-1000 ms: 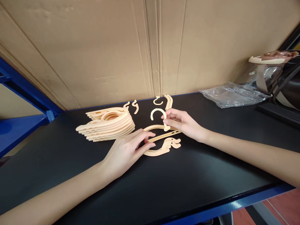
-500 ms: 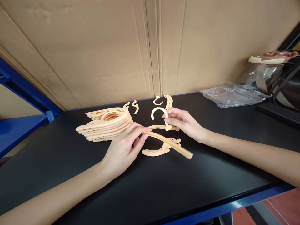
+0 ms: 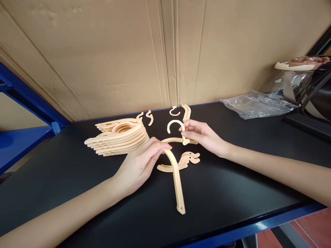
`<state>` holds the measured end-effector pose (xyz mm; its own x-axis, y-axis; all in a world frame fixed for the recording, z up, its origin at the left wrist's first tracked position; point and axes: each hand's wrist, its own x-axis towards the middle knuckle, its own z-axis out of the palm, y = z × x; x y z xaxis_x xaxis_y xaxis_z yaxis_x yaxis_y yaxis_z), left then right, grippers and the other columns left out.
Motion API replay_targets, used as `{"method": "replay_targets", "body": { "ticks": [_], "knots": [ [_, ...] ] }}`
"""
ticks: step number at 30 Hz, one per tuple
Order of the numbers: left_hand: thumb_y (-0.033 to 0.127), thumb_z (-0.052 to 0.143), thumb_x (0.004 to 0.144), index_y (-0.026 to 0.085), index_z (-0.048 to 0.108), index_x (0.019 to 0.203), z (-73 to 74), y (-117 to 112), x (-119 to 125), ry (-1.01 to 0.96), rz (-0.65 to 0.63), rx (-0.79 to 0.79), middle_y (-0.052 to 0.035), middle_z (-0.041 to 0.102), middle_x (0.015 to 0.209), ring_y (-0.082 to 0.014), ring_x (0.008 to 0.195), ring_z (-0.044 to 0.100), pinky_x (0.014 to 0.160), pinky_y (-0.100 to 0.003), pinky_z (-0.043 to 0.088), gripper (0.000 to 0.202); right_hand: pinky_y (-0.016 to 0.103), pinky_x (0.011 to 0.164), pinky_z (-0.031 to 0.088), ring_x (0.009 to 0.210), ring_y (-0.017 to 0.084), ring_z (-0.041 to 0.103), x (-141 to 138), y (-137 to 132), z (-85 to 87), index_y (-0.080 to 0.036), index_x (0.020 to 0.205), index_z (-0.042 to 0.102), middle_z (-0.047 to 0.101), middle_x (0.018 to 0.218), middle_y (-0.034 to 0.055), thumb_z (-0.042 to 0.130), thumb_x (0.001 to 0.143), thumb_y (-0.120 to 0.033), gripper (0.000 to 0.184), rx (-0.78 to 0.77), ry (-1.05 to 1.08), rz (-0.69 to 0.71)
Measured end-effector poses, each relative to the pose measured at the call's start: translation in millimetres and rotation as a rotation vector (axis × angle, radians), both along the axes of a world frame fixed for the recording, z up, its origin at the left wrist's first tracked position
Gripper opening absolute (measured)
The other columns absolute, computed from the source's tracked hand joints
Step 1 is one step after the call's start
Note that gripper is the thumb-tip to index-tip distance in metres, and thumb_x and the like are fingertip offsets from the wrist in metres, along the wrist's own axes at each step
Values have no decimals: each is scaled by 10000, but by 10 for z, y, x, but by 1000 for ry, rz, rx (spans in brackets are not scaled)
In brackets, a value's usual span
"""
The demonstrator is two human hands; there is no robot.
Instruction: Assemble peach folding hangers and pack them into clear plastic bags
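My left hand [image 3: 139,158] pinches the upper end of a curved beige plastic hanger arm [image 3: 178,182], which hangs toward the table's front edge. Between the thumb and fingers of my right hand [image 3: 204,136] is a beige hanger hook [image 3: 176,122], standing upright with its opening to the left. Another hanger arm [image 3: 177,139] runs from the hook's base toward my left fingertips; whether it joins the hanging arm is hidden by them. Behind the hanging arm, more curved hanger pieces [image 3: 190,157] lie on the table.
A stack of beige hanger parts [image 3: 124,141] stands left on the black table [image 3: 222,213]. Small loose hooks [image 3: 149,118] and slim curved pieces [image 3: 186,112] lie near the cardboard wall [image 3: 103,51]. A clear plastic bag [image 3: 258,103] rests at the back right.
The hanger arm at my left hand has swung from pointing right to hanging down toward the front edge. My right hand and the hook have hardly moved.
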<state>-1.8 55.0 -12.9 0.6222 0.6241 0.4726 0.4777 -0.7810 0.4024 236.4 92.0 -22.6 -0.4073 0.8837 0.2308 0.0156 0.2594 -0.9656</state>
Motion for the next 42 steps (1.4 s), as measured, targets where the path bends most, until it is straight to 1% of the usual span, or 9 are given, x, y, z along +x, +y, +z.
{"method": "replay_targets", "body": {
  "ticks": [6, 10, 14, 19, 24, 27, 30, 35, 42],
  "knots": [
    [93, 333, 981, 222, 579, 1082, -24, 12, -23, 18, -4, -19, 16, 557, 845, -88, 714, 547, 657, -193, 436, 296, 234, 654, 412, 693, 89, 530, 0, -7, 5, -187, 923, 569, 546, 762, -33, 607, 880, -293, 120, 6, 2, -13],
    [164, 347, 991, 211, 568, 1061, 14, -19, -1, 38, 23, -66, 18, 565, 835, -85, 663, 537, 628, -201, 431, 237, 242, 664, 416, 683, 91, 529, -1, -10, 8, -192, 941, 560, 550, 739, -40, 604, 880, -283, 119, -2, -1, -13],
    [274, 524, 930, 217, 544, 1043, 50, -46, 25, 71, 56, -75, 50, 511, 749, -80, 589, 488, 554, -190, 409, 128, 241, 676, 429, 695, 92, 535, 0, -11, 10, -191, 953, 559, 561, 744, -39, 605, 879, -280, 124, -10, -1, -18],
    [261, 673, 822, 224, 540, 1039, 30, -36, 32, 46, 54, -87, 57, 509, 750, -78, 604, 495, 509, -168, 413, 257, 242, 711, 450, 708, 93, 551, 0, -13, 13, -190, 964, 557, 573, 745, -39, 608, 879, -284, 136, -12, -5, -25],
    [219, 640, 869, 254, 590, 1157, 12, -28, 29, -61, 33, -131, 48, 547, 763, -74, 639, 530, 535, -158, 458, 295, 257, 752, 461, 724, 98, 560, 0, -11, 19, -191, 971, 541, 589, 745, -40, 612, 878, -285, 151, -9, -7, -28],
    [204, 636, 879, 257, 614, 1163, 8, -35, 29, -86, 9, -113, 42, 614, 804, -69, 645, 554, 566, -164, 483, 291, 263, 757, 464, 731, 103, 562, 3, -9, 17, -193, 967, 533, 591, 741, -41, 620, 873, -298, 165, -15, -2, -20],
    [181, 635, 876, 243, 602, 1166, 6, -47, 41, -103, 4, -127, 39, 667, 853, -72, 672, 602, 575, -168, 498, 299, 274, 768, 465, 737, 110, 568, 6, -6, 10, -198, 967, 532, 593, 747, -39, 628, 866, -313, 181, -19, 6, -15],
    [173, 648, 860, 231, 559, 1203, 23, -101, 79, -105, 45, -133, 50, 687, 808, -86, 680, 630, 586, -183, 515, 359, 298, 779, 471, 744, 127, 578, 8, -8, 2, -207, 974, 533, 595, 753, -30, 643, 849, -334, 209, -19, -2, -15],
    [182, 621, 897, 234, 648, 1079, 57, -190, 95, -78, 62, -3, 19, 697, 881, -99, 734, 646, 672, -204, 530, 191, 305, 774, 476, 743, 132, 585, 14, -3, 0, -207, 966, 528, 602, 761, -21, 621, 861, -324, 183, -16, -7, -12]
  ]
}}
